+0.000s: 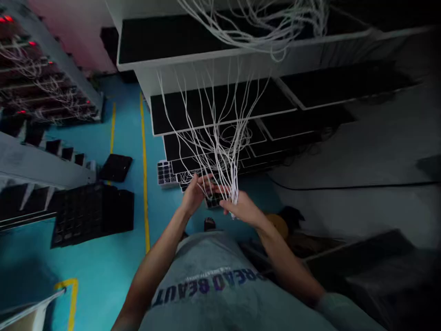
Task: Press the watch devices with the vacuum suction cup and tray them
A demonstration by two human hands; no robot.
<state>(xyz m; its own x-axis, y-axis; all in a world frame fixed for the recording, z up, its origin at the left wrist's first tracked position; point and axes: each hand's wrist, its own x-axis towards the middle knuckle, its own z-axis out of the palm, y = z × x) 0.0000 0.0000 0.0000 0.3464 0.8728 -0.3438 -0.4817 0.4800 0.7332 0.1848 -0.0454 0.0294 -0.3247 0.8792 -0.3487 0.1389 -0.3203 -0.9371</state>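
White cables [215,133] fan down from the shelf rack and come together in front of my body. My right hand [244,209] is closed around the gathered bundle, with its ends poking out just below the fingers. To its left, my left hand [193,196] has its fingers stretched toward the bundle and its thumb raised. A few cable strands pass in front of or between those fingers; whether they are gripped is hard to make out.
Dark shelves [220,103] with white edges rise ahead, a thick coil of white cables [275,32] on the upper one. A grey box [166,174] with compartments stands on the blue floor. Black crates [96,214] are at left, near a rack [51,69] with red lights.
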